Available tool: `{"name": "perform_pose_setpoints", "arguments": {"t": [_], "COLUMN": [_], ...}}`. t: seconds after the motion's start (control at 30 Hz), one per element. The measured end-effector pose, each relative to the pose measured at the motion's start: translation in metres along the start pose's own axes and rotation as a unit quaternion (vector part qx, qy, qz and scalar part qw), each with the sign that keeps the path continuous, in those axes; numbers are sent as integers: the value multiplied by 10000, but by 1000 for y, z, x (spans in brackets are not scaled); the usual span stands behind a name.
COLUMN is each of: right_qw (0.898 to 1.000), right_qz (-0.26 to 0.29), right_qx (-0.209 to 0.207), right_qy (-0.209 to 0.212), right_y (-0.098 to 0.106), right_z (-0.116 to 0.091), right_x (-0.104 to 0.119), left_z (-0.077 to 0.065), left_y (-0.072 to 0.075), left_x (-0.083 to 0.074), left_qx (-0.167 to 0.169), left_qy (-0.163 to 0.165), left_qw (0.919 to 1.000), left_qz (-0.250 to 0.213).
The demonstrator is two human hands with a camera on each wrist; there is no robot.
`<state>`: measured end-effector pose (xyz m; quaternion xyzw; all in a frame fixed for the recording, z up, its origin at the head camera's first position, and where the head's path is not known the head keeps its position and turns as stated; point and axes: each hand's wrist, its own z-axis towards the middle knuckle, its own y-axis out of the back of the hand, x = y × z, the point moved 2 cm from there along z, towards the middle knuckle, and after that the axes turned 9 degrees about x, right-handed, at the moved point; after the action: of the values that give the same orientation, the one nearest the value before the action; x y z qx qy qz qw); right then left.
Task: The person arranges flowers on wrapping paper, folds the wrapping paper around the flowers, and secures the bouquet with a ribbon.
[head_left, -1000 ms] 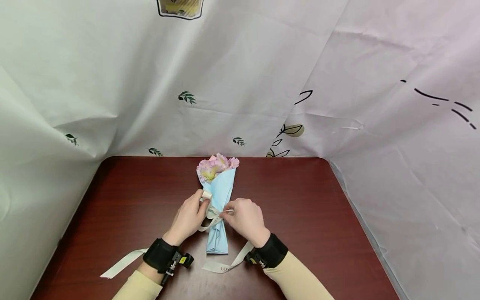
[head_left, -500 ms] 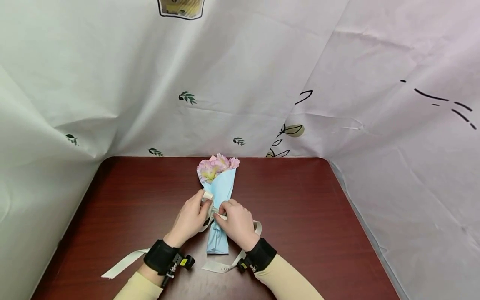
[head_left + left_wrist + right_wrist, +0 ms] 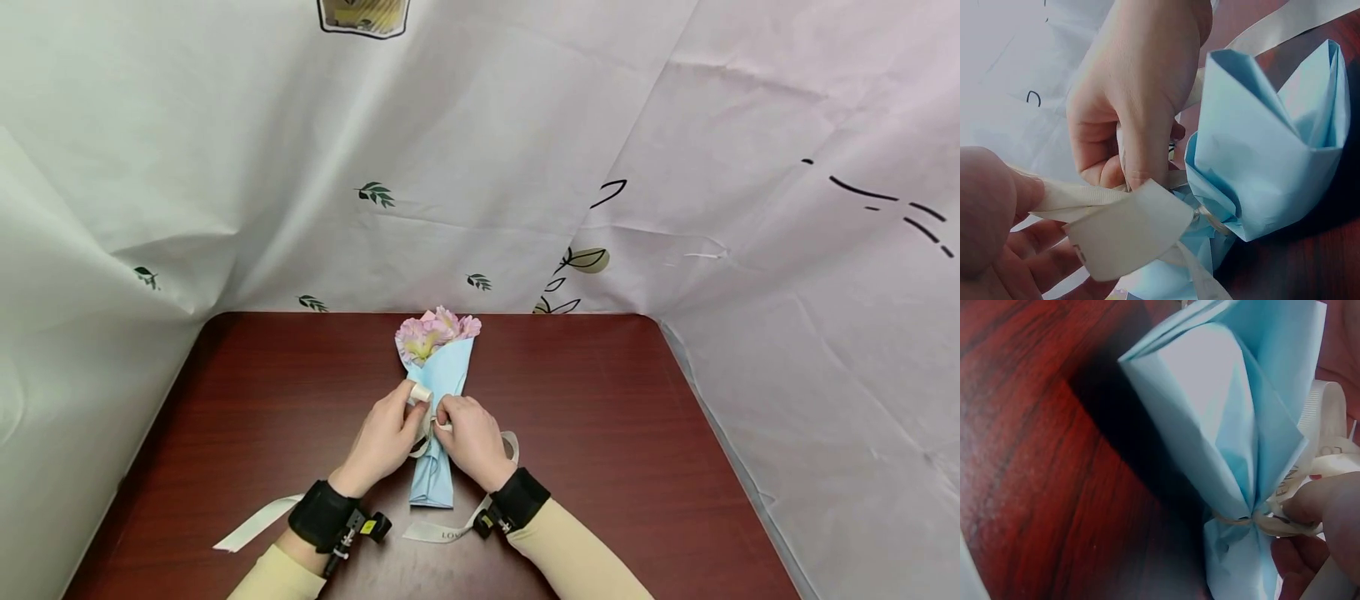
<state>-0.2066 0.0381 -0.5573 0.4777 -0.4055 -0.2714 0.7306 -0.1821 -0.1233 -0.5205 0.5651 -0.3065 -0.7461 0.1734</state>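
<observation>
A bouquet of pink flowers [image 3: 420, 337] wrapped in light blue paper [image 3: 448, 371] lies on the table, its blooms toward the back edge. Cream ribbon [image 3: 1135, 231] circles the wrap's narrow waist, where the paper is gathered [image 3: 1250, 515]. My left hand [image 3: 382, 433], left of the bouquet, pinches a ribbon loop between thumb and fingers. Opposite it, my right hand [image 3: 474, 442] pinches ribbon close beside the waist. In the left wrist view, a broad ribbon fold hangs in front of the right thumb [image 3: 1144, 137]. The right fingers partly hide the knot area.
One ribbon tail [image 3: 258, 523] trails on the dark red-brown table [image 3: 600, 417] beyond the left wrist. Another tail [image 3: 438, 533], printed with letters, curves below the bouquet toward the right wrist. White printed cloth [image 3: 480, 167] hangs behind and beside the table.
My right hand has moved left, closer to the bouquet's waist and my left hand, drawing ribbon with it. A ribbon curve now shows right of the right wrist. The left hand has barely shifted.
</observation>
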Motion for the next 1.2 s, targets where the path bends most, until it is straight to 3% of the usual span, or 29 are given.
{"name": "perform_pose_setpoints", "arguments": {"t": [0.2,0.47,0.8,1.2], "right_qw": [9995,9984,9962,9976], "right_qz": [189,-60,-154,302], "right_qx": [31,95,66,341], "right_qy": [-256,-558,-849,-520], "right_y": [-3,-6,-4,5], "right_z": [5,9,13,4], "right_x": [-3,-7,-9,-14], "left_z": [-1,-3,-3,-2], "left_y": [-2,-6,-8,-8], "left_x": [-2,-3,-2,4], "left_qx": [53,299,267,246], "left_qy": [-152,-274,-442,-327], "left_qw": [9999,9991,9987,9991], "left_qz": [-2,-79,-17,-100]}}
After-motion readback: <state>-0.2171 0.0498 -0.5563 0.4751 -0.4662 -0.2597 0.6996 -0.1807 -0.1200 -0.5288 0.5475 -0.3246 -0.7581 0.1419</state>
